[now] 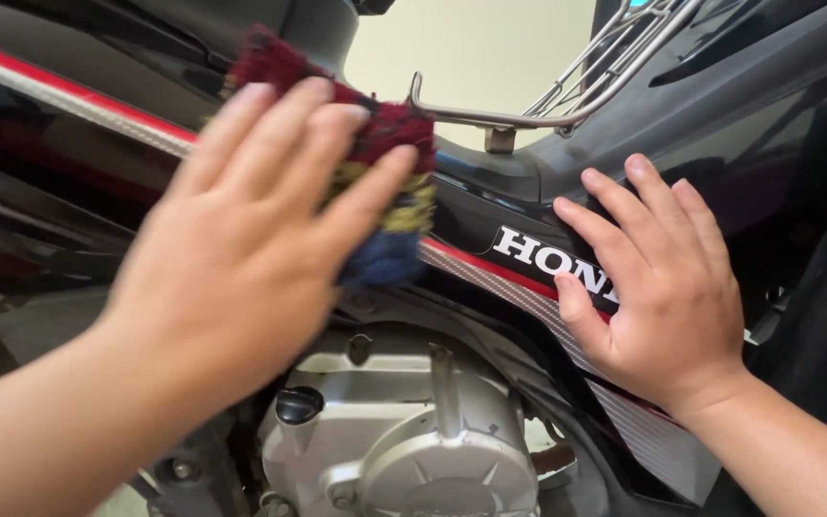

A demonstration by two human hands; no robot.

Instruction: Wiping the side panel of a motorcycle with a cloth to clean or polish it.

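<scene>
A woolly cloth (385, 191) of dark red, yellow and blue lies under the left hand (241, 249), whose fingers are spread flat and press it against the black side panel (490, 206) of a motorcycle; the hand is blurred. The right hand (658, 287) rests open, fingers splayed, on the same panel, over its red and silver stripe (519, 278). Below sits the silver engine casing (404, 431), above a metal rack (567, 96).
</scene>
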